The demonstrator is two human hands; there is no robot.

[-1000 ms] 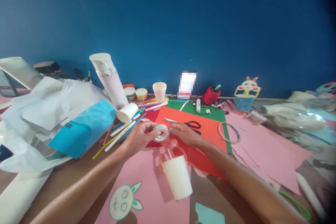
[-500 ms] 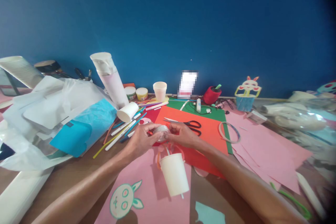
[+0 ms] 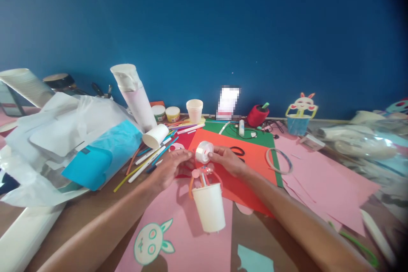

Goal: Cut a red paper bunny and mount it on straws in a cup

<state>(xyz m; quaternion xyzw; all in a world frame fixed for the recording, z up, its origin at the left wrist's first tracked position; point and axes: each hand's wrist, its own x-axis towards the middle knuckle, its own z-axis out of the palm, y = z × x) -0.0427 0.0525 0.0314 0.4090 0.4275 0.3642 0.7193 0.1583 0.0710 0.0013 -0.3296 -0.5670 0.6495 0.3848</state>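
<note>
A roll of clear tape [image 3: 204, 152] is pinched at its right side by the fingers of my right hand [image 3: 228, 160]. My left hand [image 3: 174, 165] is closed just left of the roll, fingertips together; what they hold is hidden. Below both hands is a white paper cup [image 3: 209, 209], slightly tilted, with a straw and orange bent arms coming out of its top. Its shadow lies off to the left on the pink paper [image 3: 181, 229]. A cut-out bunny face [image 3: 149, 243] with green outlines lies on that paper.
Black-handled scissors [image 3: 238, 151] lie on orange paper [image 3: 255, 174] behind my right hand. Markers and sticks [image 3: 146, 165] spread at left, near a tipped cup [image 3: 155, 136] and plastic bags [image 3: 63, 144]. A finished-looking bunny cup [image 3: 298, 123] stands at back right.
The tape roll, earlier covered by both hands, now shows at my right fingertips. My left hand has moved left, apart from the right. The cup has shifted slightly up and left.
</note>
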